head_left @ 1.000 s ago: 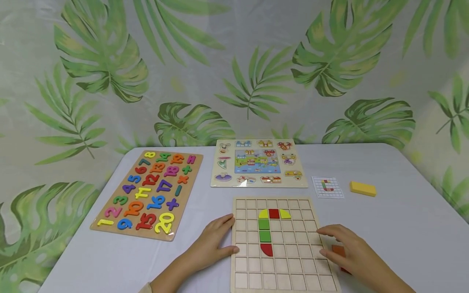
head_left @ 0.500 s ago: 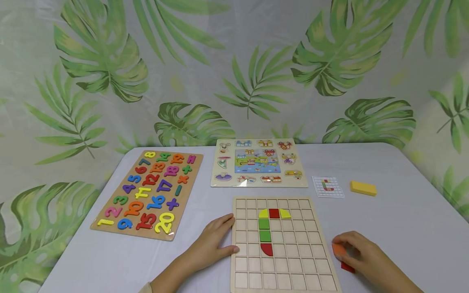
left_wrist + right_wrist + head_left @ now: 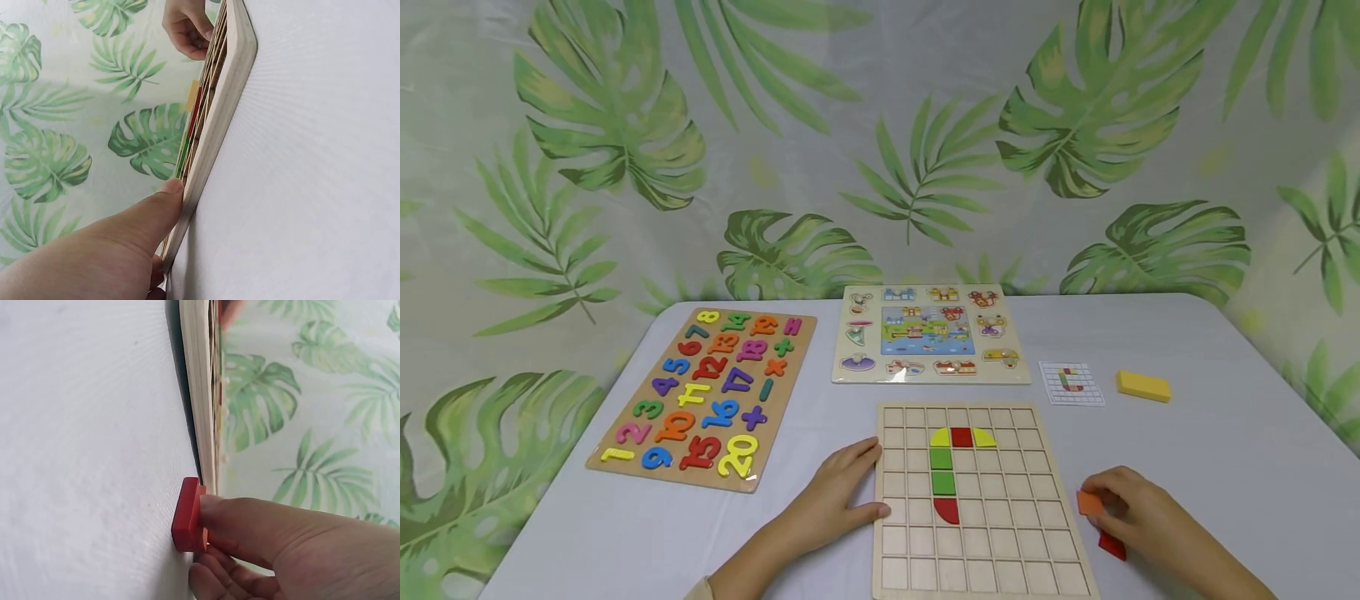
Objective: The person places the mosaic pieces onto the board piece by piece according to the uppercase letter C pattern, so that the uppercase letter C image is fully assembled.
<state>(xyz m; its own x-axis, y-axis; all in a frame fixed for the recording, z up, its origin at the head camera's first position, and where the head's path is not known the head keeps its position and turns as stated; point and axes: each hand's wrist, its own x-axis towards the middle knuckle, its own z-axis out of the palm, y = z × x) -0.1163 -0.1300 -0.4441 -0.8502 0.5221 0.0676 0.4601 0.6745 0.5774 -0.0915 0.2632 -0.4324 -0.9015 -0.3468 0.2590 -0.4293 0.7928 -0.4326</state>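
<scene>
A wooden grid board [image 3: 1000,533] lies at the table's near edge. In its cells sit two yellow quarter pieces, a red square, two green squares and a red rounded piece [image 3: 946,511]. My left hand [image 3: 850,492] rests against the board's left edge, thumb pressed on the rim [image 3: 231,81]. To the right of the board, my right hand [image 3: 1112,500] pinches an orange block [image 3: 1088,502]. A red piece [image 3: 1111,546] lies on the table under that hand. In the right wrist view the thumb lies on a reddish block [image 3: 186,515] beside the board's edge [image 3: 197,394].
A number puzzle board [image 3: 703,396] lies at the left and a picture puzzle [image 3: 928,333] behind the grid board. A small pattern card [image 3: 1070,382] and a yellow block [image 3: 1142,386] lie at the back right. A leaf-print curtain hangs behind the white table.
My right hand drew back from the board's right edge to the table beside it and took hold of the orange block. The left hand has stayed put.
</scene>
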